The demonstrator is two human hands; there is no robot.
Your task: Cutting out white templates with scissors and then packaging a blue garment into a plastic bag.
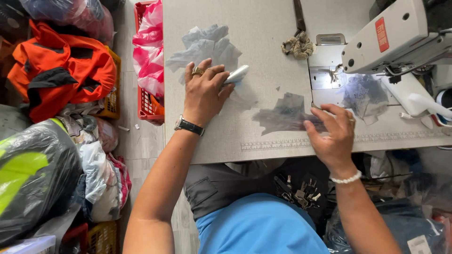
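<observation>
My left hand [205, 91] rests on the grey sewing table [263, 28] and grips a small white tool [237, 74] with its tip pointing right. Just behind it lies a pile of thin translucent grey fabric pieces [203, 47]. My right hand [333, 131] presses flat on a dark sheer fabric piece [285, 114] near the table's front edge. Another sheer piece [363, 94] lies under the needle of the white sewing machine [395, 35].
A red basket [147, 106] with pink and white fabric stands left of the table. Orange jackets [61, 66] and bagged clothing [37, 169] are piled on the floor at left. A knotted rag [298, 46] sits behind the machine plate. A ruler strip [282, 145] runs along the table's front edge.
</observation>
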